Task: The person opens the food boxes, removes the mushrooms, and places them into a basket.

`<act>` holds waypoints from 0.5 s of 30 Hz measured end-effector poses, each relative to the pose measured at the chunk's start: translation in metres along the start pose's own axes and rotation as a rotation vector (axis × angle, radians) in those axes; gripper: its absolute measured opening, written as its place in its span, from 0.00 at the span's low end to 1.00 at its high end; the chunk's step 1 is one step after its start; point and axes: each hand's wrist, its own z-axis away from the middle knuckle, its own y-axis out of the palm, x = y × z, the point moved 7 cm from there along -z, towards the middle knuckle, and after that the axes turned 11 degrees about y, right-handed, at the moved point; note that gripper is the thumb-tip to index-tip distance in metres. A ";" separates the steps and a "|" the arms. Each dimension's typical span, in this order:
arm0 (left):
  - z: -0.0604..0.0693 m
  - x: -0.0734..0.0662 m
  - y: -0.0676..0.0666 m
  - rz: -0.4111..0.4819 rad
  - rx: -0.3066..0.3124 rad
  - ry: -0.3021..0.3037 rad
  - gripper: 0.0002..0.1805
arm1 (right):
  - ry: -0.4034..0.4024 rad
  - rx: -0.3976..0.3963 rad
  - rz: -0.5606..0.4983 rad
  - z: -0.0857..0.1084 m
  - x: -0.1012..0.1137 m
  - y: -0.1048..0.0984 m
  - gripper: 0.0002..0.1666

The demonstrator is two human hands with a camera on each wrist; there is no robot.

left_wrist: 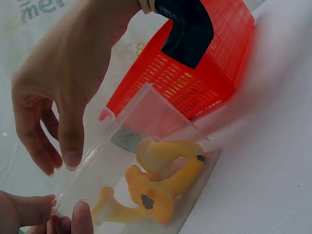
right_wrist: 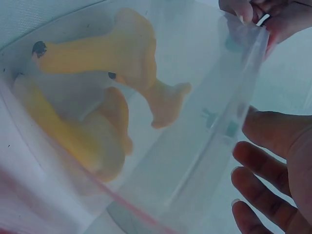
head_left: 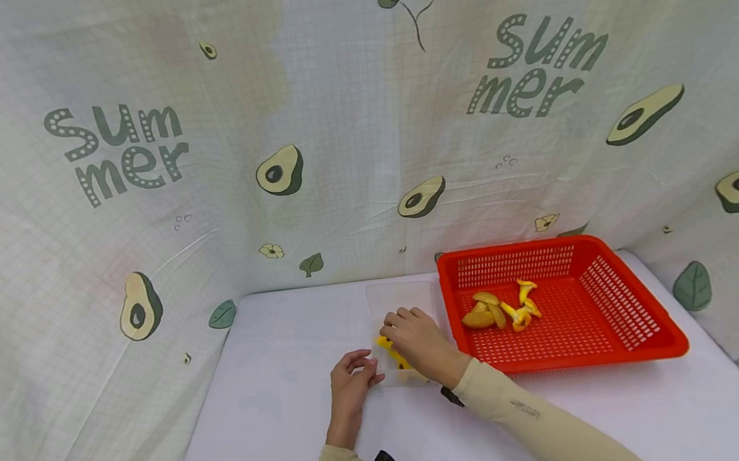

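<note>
A clear plastic box [head_left: 414, 377] stands left of the red basket, with several yellow mushrooms [head_left: 399, 360] inside. Through its wall [right_wrist: 190, 165] the right wrist view shows the mushrooms [right_wrist: 97, 51] lying at the bottom. My left hand [head_left: 349, 391] pinches the box's rim between thumb and fingers; in the left wrist view this hand [left_wrist: 44, 214] is at the lower left, partly cut off. Over the box hangs my right hand [head_left: 420, 342], its fingers loosely bent and holding nothing. That hand [left_wrist: 63, 92] has its fingertips close to the rim in the left wrist view.
A red basket [head_left: 639, 347] stands to the right of the box, close beside it. In it lie brown mushrooms [head_left: 480, 316] and yellow mushrooms [head_left: 522, 312], at its left side. Behind the white table [head_left: 269, 361] hangs a printed curtain [head_left: 334, 117].
</note>
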 end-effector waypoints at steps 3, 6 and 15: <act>0.000 -0.001 0.000 -0.002 0.000 -0.001 0.17 | 0.006 0.013 -0.001 -0.003 -0.001 0.006 0.19; -0.001 0.000 0.000 0.004 0.004 -0.002 0.17 | 0.012 0.035 -0.003 -0.006 -0.001 0.011 0.18; -0.002 0.004 -0.001 0.021 0.008 -0.004 0.17 | 0.043 0.122 -0.054 -0.012 -0.002 0.027 0.17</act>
